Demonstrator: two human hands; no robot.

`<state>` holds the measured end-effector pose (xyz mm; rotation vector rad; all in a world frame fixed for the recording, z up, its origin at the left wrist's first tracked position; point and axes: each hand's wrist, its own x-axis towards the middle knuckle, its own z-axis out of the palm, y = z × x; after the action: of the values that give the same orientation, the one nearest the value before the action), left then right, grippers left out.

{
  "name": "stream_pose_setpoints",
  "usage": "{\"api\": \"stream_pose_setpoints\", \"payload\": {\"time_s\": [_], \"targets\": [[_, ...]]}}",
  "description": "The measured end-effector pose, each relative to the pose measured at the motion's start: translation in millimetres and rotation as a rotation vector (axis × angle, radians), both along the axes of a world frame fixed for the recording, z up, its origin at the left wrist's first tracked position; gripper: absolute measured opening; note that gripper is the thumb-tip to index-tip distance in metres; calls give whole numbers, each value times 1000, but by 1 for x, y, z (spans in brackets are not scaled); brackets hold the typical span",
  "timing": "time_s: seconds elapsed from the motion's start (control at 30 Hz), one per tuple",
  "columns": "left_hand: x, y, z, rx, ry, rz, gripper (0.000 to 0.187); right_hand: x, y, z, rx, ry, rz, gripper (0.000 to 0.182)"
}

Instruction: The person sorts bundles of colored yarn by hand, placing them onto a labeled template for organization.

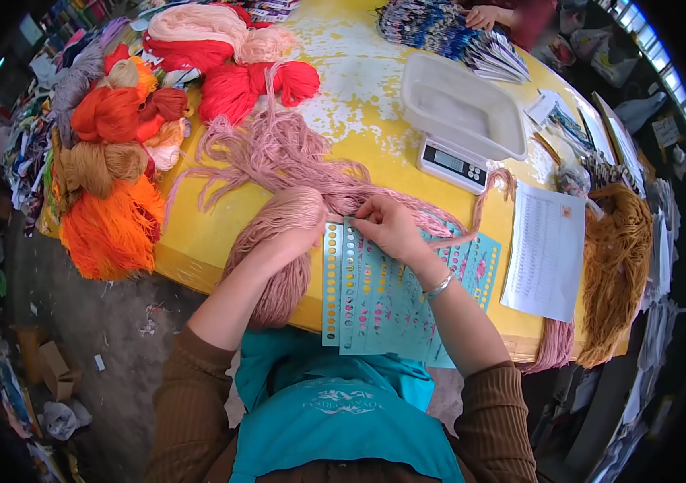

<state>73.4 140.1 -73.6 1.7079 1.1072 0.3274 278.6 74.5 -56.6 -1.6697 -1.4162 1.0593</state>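
My left hand (307,235) is closed at the upper left corner of a teal punched card (395,314), its fingers partly hidden by a thick skein of dusty-pink yarn (270,274). Pink yarn seems to be in its grip. My right hand (391,231) pinches the card's top edge, thumb over the upper holes. Any strand between those fingertips is too small to make out. Several cards overlap here, and many holes carry short pink tufts. Just beyond both hands, loose pink yarn (278,153) spreads over the yellow table (343,64).
A digital scale (451,165) bears a clear plastic tub (463,105). To the right lie a printed sheet (544,249) and a brown skein (616,266). Orange yarn (113,225) and red yarn (258,88) pile up left. Another person's hand (484,16) touches blue-and-white yarn (423,28).
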Motion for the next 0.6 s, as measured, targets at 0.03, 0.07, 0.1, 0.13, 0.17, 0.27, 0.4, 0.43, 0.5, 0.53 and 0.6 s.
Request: {"api": "stream_pose_setpoints", "payload": {"time_s": [0.03,0.07,0.1,0.13,0.17,0.27,0.4,0.43,0.5,0.53,0.6], "targets": [[-7,0,5,-119,-64,40,12,-1,0,-1,10,-36,7,16],[-12,-1,9,-238,-128,81,15,-2,0,0,12,-32,9,16],[-12,-3,12,-258,-179,102,16,-3,0,1,15,-73,6,17],[-11,-4,15,-255,-177,105,16,-3,0,2,18,-114,2,18],[-8,-4,23,-350,-212,146,17,-4,1,2,20,-113,2,18],[-5,-5,31,-490,-272,235,18,-4,-1,1,31,-128,-9,19],[-1,-8,18,-436,-291,213,19,-7,-1,5,27,-142,-21,21],[-2,-7,14,-435,-290,213,19,-8,-1,7,17,-156,-29,21],[0,-7,12,-453,-338,262,22,-9,-1,6,23,-160,-33,22],[0,-7,12,-454,-336,258,22,-9,-1,6,28,-166,-38,23],[0,-9,15,-455,-310,275,21,-10,-2,7,31,-173,-38,24]]}}
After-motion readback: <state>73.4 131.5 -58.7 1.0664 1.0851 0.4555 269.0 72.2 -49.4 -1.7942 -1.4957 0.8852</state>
